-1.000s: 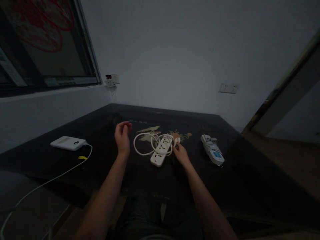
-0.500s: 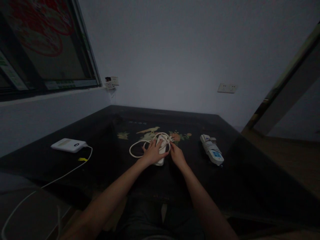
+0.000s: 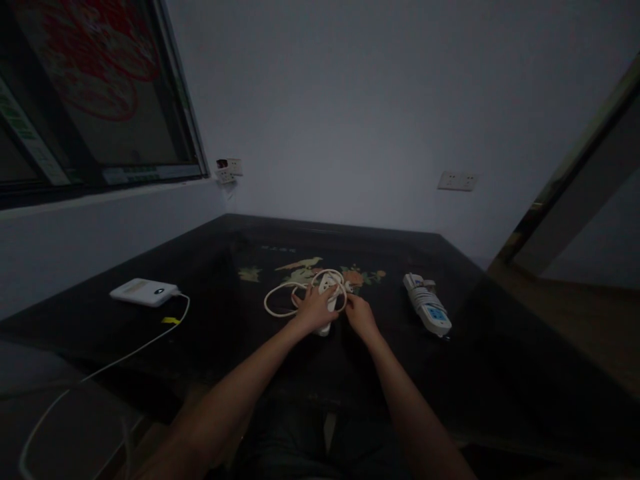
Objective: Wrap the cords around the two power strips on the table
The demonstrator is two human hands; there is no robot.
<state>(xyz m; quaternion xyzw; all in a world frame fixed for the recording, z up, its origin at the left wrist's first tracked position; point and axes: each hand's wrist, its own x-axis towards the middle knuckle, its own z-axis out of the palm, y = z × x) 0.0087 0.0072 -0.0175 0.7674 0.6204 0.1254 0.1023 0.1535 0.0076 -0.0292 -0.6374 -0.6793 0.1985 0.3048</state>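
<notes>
A white power strip (image 3: 324,329) lies lengthwise on the dark table in front of me. My left hand (image 3: 315,311) rests over its middle, with fingers on one side and thumb toward the other, holding it. The strip's white cord (image 3: 265,301) spreads in loose loops to the left and over the top of the strip. Just right of the strip, my right hand (image 3: 361,316) has its fingers pinched at the cord, close to a white plug (image 3: 349,288). The fingertips of this hand are partly hidden.
A second power strip (image 3: 436,319), its cord wrapped round it, lies to the right. At left sits a white power bank (image 3: 145,292) with a cable running off the table (image 3: 210,267) edge, near a yellow tag (image 3: 171,321). Wall sockets (image 3: 457,181) are behind.
The view has shifted slightly, so everything appears a little further right and lower. My left fingers have drawn in somewhat, showing more of the strip's sockets. Both hands stay at the strip and cord.
</notes>
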